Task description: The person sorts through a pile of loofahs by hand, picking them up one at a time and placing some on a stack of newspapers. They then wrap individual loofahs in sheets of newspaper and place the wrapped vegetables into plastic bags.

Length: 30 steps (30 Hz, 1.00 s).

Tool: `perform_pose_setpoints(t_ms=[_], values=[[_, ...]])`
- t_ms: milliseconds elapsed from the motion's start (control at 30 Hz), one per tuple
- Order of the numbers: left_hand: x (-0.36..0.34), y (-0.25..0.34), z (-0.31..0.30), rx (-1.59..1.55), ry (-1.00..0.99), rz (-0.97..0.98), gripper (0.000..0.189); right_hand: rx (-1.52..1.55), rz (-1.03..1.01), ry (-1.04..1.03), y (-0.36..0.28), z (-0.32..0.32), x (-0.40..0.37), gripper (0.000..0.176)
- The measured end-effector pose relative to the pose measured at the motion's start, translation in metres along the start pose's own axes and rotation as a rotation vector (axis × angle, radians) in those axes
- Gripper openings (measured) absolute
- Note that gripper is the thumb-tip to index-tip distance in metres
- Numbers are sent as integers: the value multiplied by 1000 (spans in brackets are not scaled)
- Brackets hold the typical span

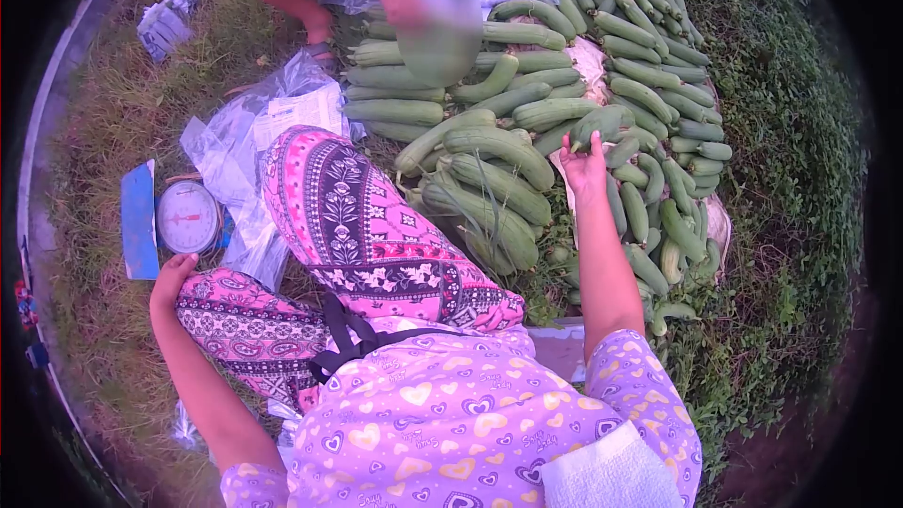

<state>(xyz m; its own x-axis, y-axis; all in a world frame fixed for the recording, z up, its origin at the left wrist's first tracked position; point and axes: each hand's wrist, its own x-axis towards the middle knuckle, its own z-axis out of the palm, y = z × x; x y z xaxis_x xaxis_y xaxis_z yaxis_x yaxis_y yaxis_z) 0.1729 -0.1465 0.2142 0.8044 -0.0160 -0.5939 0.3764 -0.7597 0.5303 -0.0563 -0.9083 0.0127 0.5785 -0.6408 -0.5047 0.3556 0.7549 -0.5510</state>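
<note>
My right hand (585,167) reaches out over the pile on the right, its fingers wrapped round the near end of a green gourd (602,122). Long ribbed green gourds (503,183) lie stacked between my knee and that pile. On the left, my left hand (173,280) rests at my patterned knee, beside the lower edge of a round dial scale (188,216) with a blue pan (139,221). The fingers of this hand are partly hidden, and whether they hold anything is unclear.
Another person's hand (400,0) is at the top, beside a blurred patch over the gourds. Clear plastic bags (246,146) and printed paper (299,113) lie on the grass left of my knee. Leafy plants (790,179) border the pile on the right.
</note>
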Motion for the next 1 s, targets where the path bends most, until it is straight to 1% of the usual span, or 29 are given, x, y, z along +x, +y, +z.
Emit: perform_pose_setpoints(t_ms=[67, 100, 200, 233, 333, 367, 467, 500, 600, 633, 700, 733, 767, 833, 867, 933, 1000], values=[[-1, -1, 1, -8, 10, -8, 45, 59, 1, -24, 10, 5, 14, 47], [-2, -2, 1, -13, 16, -13, 45, 77, -1, 18, 15, 6, 21, 50], [-4, -5, 2, -54, 11, -12, 40, 140, 38, 85, 28, 1, 38, 51], [-5, -3, 4, -59, 14, -6, 39, 97, 33, 123, 34, -9, 49, 52], [-12, 1, 7, -72, 23, 9, 36, -174, 59, 161, 51, -32, 73, 54], [-14, 2, 7, -75, 23, 14, 36, -216, 65, 154, 53, -37, 77, 61], [-17, 2, 7, -62, 44, 12, 38, -433, 127, 116, 32, -18, 55, 67], [-22, 8, 9, -64, 52, -5, 39, -608, 99, 109, 24, -5, 38, 60], [-27, 10, 12, -73, 65, -17, 43, -1026, -194, 17, 24, 0, 24, 43], [-27, 6, 10, -77, 62, -19, 44, -1097, -326, -2, 25, 23, -5, 29], [-30, 8, 8, -72, 53, -35, 46, -1231, -401, -178, 37, 17, -21, 27], [-35, 12, 8, -66, 45, -46, 47, -1293, -440, -270, 42, 25, -39, 26], [-38, 14, 8, -60, 37, -56, 49, -1412, -416, -286, 44, 29, -64, 25], [-44, 2, 12, -95, 50, -41, 49, -1645, -450, -407, 45, 44, -115, 30], [-43, 3, 8, -98, 52, -24, 50, -1742, -574, -474, 52, 28, -142, 41], [-51, 7, 9, -89, 53, -31, 48, -1815, -697, -486, 62, 2, -156, 54], [-55, 11, 12, -105, 63, -33, 47, -1875, -614, -444, 65, -2, -172, 60]])
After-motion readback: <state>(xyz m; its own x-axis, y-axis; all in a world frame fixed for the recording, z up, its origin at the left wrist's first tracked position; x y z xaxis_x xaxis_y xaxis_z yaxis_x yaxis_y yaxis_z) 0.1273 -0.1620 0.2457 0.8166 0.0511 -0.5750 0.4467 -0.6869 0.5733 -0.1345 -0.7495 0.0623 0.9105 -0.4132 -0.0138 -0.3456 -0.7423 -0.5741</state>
